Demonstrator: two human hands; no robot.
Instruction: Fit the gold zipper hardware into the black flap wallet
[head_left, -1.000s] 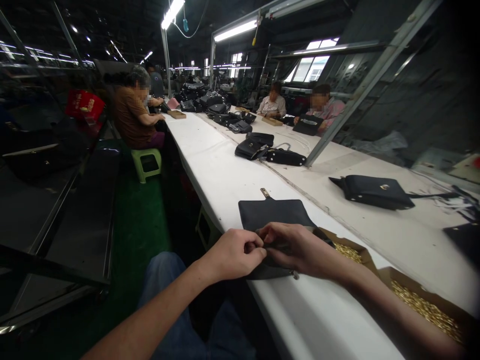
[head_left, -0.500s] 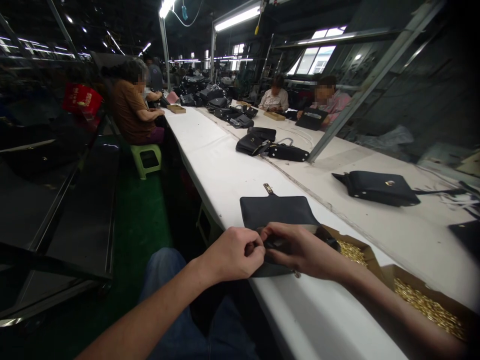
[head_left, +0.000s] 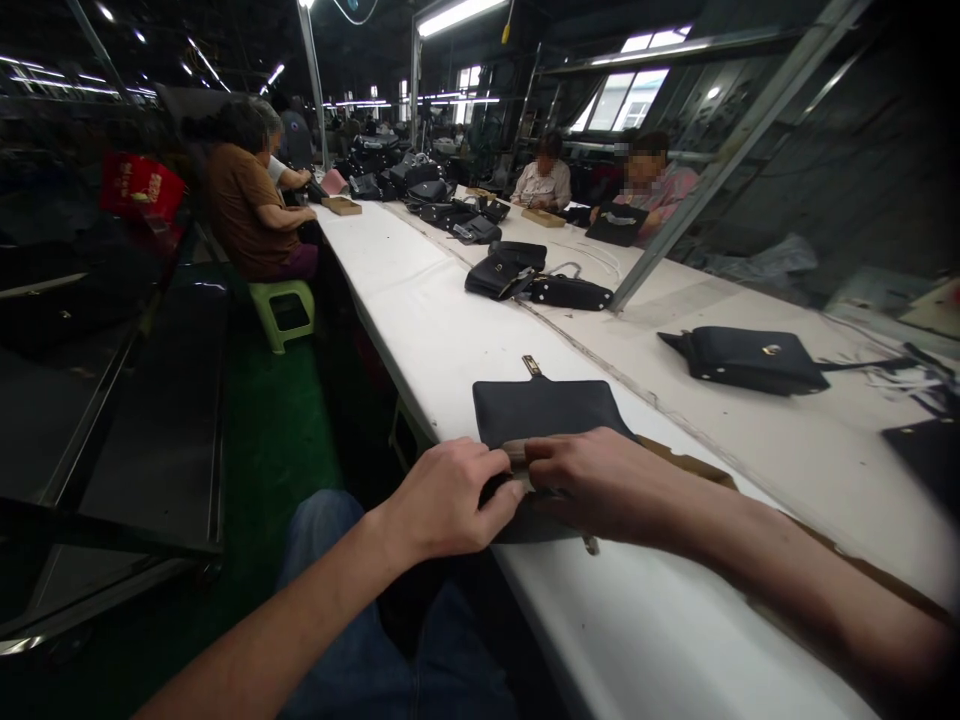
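A black handbag [head_left: 551, 408] lies at the near edge of the white table, its flap spread out away from me. A gold clasp strip [head_left: 531, 366] sticks out from the flap's far edge. My left hand [head_left: 459, 497] is closed with thumb and fingers pinched on the bag's near-left opening edge. Across from it, my right hand [head_left: 589, 482] is closed too, its fingers curled over the opening at the greyish-brown lining [head_left: 516, 452]. Both hands hide most of the bag's body, and any small part between the fingertips cannot be made out.
Cardboard trays [head_left: 690, 462] stand to the right, mostly behind my right forearm. Several black bags [head_left: 499, 275] lie farther along the table, another bag [head_left: 757, 358] at right. A slanted metal post [head_left: 675, 220] rises from the table. Co-workers sit around it, one on a green stool [head_left: 283, 312].
My right hand has turned palm-down and its fingers have moved over the bag's opening. My right forearm now covers the gold pieces in the trays. The left hand has shifted slightly left and up.
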